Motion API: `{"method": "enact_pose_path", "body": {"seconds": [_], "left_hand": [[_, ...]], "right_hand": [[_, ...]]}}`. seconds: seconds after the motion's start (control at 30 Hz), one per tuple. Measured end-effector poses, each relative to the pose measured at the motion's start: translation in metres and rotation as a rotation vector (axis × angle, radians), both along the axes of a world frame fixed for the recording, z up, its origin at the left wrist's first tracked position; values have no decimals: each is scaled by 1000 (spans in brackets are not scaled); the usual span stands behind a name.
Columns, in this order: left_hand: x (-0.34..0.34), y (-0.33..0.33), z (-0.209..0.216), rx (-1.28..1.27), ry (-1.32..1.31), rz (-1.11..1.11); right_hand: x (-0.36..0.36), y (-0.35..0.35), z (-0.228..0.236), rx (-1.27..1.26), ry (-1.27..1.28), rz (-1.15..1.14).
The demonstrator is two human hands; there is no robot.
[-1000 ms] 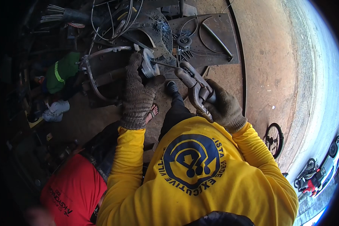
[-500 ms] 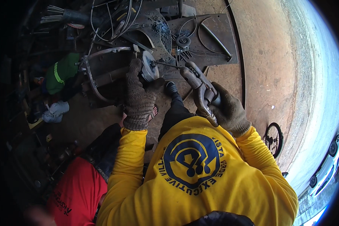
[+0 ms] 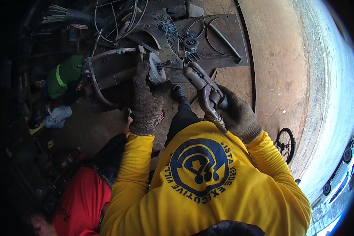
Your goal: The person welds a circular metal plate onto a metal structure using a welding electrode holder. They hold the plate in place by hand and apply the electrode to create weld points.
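My left hand [image 3: 147, 96], in a brown knit work glove, is closed on a round pale grey disc [image 3: 156, 68], which I hold tilted on its edge. A thin metal rod [image 3: 171, 67] sticks out from the disc's middle toward the right. In my right hand [image 3: 238, 114], gloved the same way, is a pair of worn locking pliers [image 3: 203, 88]. Their jaws meet the rod's far end, though whether they clamp it I cannot tell. Both hands are above my lap, in front of the metal-topped bench.
A steel plate [image 3: 224, 49] carries a pipe, wire loops and a small wheel [image 3: 190, 43]. A curved metal frame [image 3: 94, 74] stands left of my hands. People in green [image 3: 65, 76] and red [image 3: 84, 200] are at the left. A bicycle wheel [image 3: 286, 145] shows at right.
The pliers and the rod's far end have shifted slightly left. My left hand and the disc have barely moved. The person in red has shifted, bringing more of the head into view.
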State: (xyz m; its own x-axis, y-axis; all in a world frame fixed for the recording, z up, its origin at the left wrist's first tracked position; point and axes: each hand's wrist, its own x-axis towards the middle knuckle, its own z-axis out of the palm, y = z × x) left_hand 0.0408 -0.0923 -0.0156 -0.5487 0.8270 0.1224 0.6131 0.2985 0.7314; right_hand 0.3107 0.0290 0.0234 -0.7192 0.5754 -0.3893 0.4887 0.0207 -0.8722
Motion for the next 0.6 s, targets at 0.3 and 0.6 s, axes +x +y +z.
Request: {"method": "enact_pose_path", "body": {"seconds": [0.3,0.6], "left_hand": [[-1,7,1,74,-3,-25],[-3,-3,1,64,-26,-32]], "right_hand": [[-3,15,24,-331,18,-5],[-2,3,5,-229,228,56]]}}
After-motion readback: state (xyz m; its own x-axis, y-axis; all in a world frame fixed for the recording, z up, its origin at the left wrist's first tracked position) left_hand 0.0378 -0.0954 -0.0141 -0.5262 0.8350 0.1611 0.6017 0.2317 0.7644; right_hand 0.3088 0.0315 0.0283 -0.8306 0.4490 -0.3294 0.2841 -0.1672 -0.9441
